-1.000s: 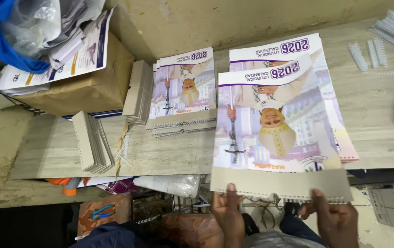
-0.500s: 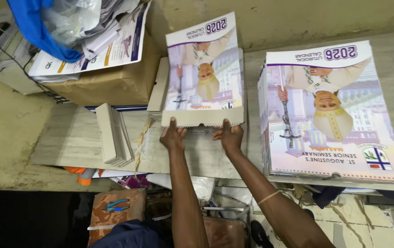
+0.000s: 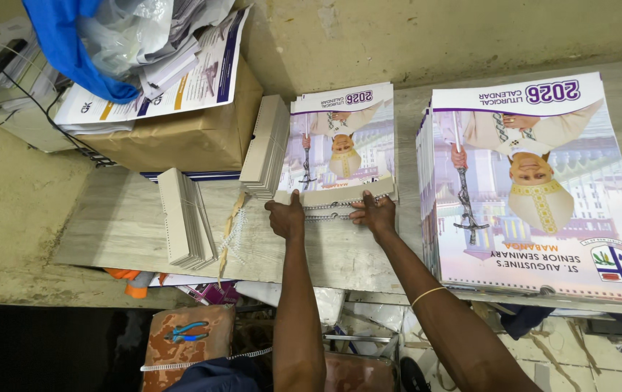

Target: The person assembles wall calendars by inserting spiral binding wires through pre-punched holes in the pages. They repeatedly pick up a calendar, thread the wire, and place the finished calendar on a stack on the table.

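Left hand [image 3: 287, 216] and right hand [image 3: 373, 213] both grip the near edge of the small calendar stack [image 3: 340, 149], fingers curled onto its wire-bound edge, thumbs toward the body; each grip clamped on the stack. Stack lies flat on the table [image 3: 129, 225], mid-frame, long axis running away from the person, bound edge nearest, the white header band at the far end by the wall. Cover art is upside down to the camera: robed figure, pale purple and white.

Just right, slightly apart: large calendar pile [image 3: 529, 181], same cover, bigger, thicker, bound edge also near, overhanging the table front. Left of the small stack, touching it: grey card strips [image 3: 267, 145] stacked on edge. Further left, a second bundle of strips [image 3: 184, 218], leaning.

Far left: brown cardboard box [image 3: 180, 138], closed, loose printed sheets [image 3: 158, 91] on top, blue bag [image 3: 71, 43] with clear plastic over those. Below the table: rusty tin [image 3: 184, 345] with blue pliers [image 3: 186, 332] on it.
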